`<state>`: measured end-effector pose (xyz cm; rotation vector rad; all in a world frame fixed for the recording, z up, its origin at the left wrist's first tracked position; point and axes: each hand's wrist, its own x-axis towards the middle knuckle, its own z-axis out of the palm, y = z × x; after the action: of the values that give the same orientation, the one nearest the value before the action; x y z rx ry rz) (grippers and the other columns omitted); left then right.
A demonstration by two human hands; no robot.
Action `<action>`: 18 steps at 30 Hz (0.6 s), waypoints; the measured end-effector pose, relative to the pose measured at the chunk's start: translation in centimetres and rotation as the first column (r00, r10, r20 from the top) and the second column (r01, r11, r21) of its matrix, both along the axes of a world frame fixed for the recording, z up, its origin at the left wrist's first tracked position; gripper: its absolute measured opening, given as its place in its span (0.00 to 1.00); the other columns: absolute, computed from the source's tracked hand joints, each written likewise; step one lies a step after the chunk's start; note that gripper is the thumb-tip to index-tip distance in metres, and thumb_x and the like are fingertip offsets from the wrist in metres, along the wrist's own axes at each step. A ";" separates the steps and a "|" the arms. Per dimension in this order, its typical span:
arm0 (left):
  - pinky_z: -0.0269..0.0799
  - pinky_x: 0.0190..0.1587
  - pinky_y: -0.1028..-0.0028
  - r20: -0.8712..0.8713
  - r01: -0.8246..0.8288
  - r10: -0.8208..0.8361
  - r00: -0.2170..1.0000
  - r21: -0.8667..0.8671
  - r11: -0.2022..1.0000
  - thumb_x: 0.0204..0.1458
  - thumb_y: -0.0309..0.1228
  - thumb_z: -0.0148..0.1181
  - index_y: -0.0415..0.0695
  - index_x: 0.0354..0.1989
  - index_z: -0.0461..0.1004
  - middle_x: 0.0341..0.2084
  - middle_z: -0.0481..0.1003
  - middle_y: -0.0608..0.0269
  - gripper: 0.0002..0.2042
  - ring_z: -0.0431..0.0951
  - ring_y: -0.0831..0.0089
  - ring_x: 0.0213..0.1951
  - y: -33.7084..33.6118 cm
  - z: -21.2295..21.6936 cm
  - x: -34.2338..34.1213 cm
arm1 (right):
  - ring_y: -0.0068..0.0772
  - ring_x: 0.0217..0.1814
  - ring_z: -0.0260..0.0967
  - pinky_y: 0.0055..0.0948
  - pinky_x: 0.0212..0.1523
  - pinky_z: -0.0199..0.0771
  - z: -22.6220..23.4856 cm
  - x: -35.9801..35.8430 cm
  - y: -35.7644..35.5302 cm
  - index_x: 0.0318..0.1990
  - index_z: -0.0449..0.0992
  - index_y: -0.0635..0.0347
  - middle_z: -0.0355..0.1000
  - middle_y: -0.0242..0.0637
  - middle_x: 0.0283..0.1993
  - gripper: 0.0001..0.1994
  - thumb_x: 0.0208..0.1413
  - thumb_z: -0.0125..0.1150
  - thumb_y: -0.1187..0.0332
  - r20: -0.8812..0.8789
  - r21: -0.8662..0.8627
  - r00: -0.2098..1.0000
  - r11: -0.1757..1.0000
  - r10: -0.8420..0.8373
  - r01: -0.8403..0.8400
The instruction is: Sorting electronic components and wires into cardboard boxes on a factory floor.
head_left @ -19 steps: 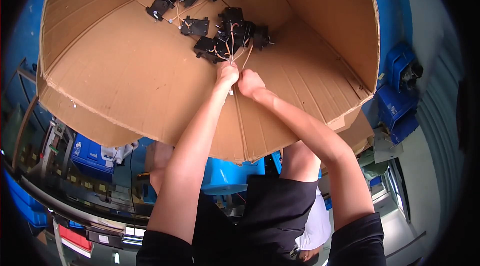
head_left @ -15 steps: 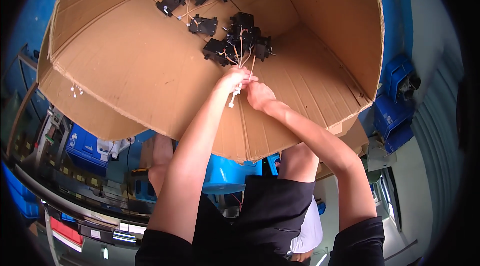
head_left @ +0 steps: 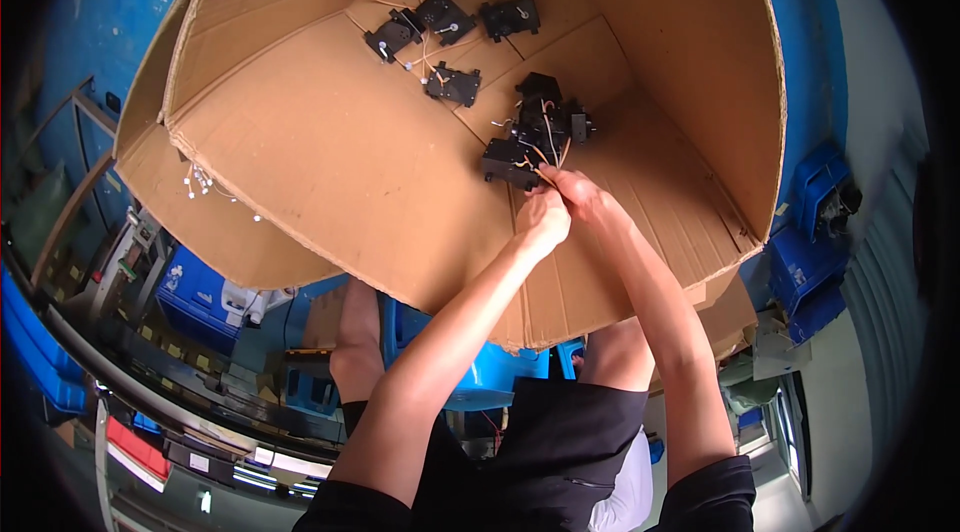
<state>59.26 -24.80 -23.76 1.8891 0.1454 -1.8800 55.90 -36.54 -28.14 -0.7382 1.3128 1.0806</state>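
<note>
Both my hands meet at the near side of a cluster of small black plastic units [head_left: 536, 127] in an open cardboard box [head_left: 320, 152]. Thin white and orange wires [head_left: 553, 145] run from the cluster to my fingers. My left hand [head_left: 544, 217] is closed around the bundle, its fingertips partly hidden. Just above it and to the right, my right hand [head_left: 581, 194] pinches the same wires close to the units. One black unit [head_left: 511, 162] lies nearest my hands, at the cluster's left. The wires' ends are hidden by my hands.
Several more black units [head_left: 447, 17] with trailing wires lie farther back in the box. Loose white connectors [head_left: 200, 180] rest on the left flap. A blue stool [head_left: 500, 372] stands below, blue bins [head_left: 808, 242] at right, and a metal rack [head_left: 150, 372] at left.
The view has shifted, so the box contents appear farther right and lower. My right hand has moved up beside the left, nearer the units. The dangling white connectors are now hidden.
</note>
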 end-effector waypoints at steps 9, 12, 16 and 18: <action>0.77 0.40 0.57 -0.140 0.312 -0.320 0.937 -0.077 0.947 0.58 0.39 0.39 0.31 0.44 0.74 0.39 0.76 0.39 0.22 0.80 0.51 0.35 -1.4 5.0 6.3 | 0.25 0.24 0.66 0.24 0.26 0.70 0.6 1.0 1.3 0.34 0.75 0.64 0.70 0.34 0.25 0.17 0.66 0.45 0.61 0.021 -0.101 0.999 0.994 -0.048 0.050; 0.77 0.43 0.56 -0.278 0.239 -0.285 0.917 -0.186 0.953 0.58 0.46 0.39 0.30 0.43 0.74 0.44 0.74 0.39 0.27 0.80 0.53 0.34 -2.5 6.6 9.8 | 0.23 0.20 0.62 0.24 0.20 0.67 1.4 1.7 -0.2 0.34 0.75 0.63 0.67 0.32 0.22 0.18 0.66 0.44 0.60 -0.008 -0.172 0.998 0.983 -0.069 0.067; 0.77 0.42 0.59 -0.420 -0.079 0.037 0.907 -0.082 0.993 0.58 0.51 0.41 0.34 0.38 0.77 0.44 0.77 0.46 0.28 0.79 0.60 0.39 2.4 -1.4 14.8 | 0.21 0.15 0.55 0.24 0.14 0.57 1.9 2.2 -2.3 0.32 0.73 0.62 0.61 0.29 0.19 0.19 0.66 0.42 0.57 -0.075 -0.292 0.944 0.912 -0.322 0.288; 0.77 0.42 0.64 0.258 -0.108 0.076 0.963 0.115 0.987 0.58 0.37 0.46 0.37 0.38 0.76 0.35 0.79 0.51 0.16 0.79 0.61 0.37 5.5 -7.4 16.3 | 0.20 0.13 0.50 0.22 0.12 0.52 3.4 4.0 -1.1 0.31 0.71 0.61 0.56 0.27 0.18 0.21 0.65 0.43 0.52 -0.076 -0.375 0.992 0.925 -0.101 0.065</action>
<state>75.56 -19.25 -31.17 2.1512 0.2714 -1.5855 59.90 -37.67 -24.78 -0.9102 1.6412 0.8124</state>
